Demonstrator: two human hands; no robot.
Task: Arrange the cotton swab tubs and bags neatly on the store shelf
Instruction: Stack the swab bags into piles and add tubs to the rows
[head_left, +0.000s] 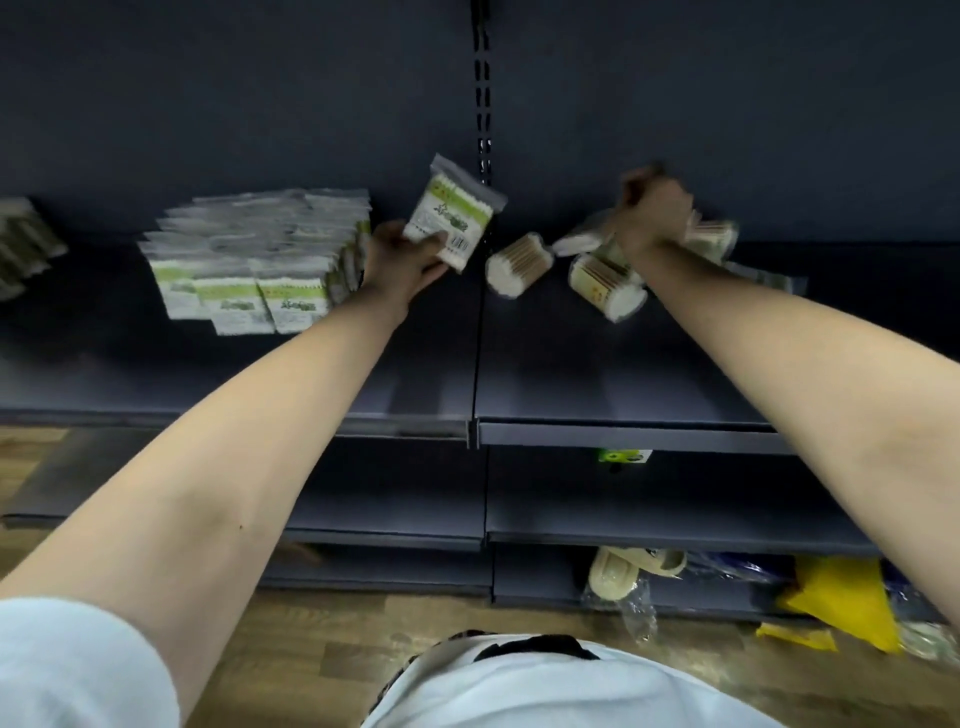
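Observation:
My left hand (402, 254) pinches a green-and-white cotton swab bag (452, 213) by its lower edge, holding it up above the dark shelf (597, 384). Just left of it, a stack of like bags (249, 265) lies in overlapping rows. My right hand (652, 208) is blurred, fingers curled, reaching among clear swab tubs; whether it grips one I cannot tell. One tub (517, 265) lies on its side between my hands, another tub (605, 286) lies under my right wrist, and a third tub (714, 239) shows behind the hand.
More packets (23, 249) sit at the shelf's far left. A slotted upright (482, 104) divides the back panel. Lower shelves hold a green tag (623, 457); slippers (631, 569) and a yellow bag (841, 597) lie near the wooden floor.

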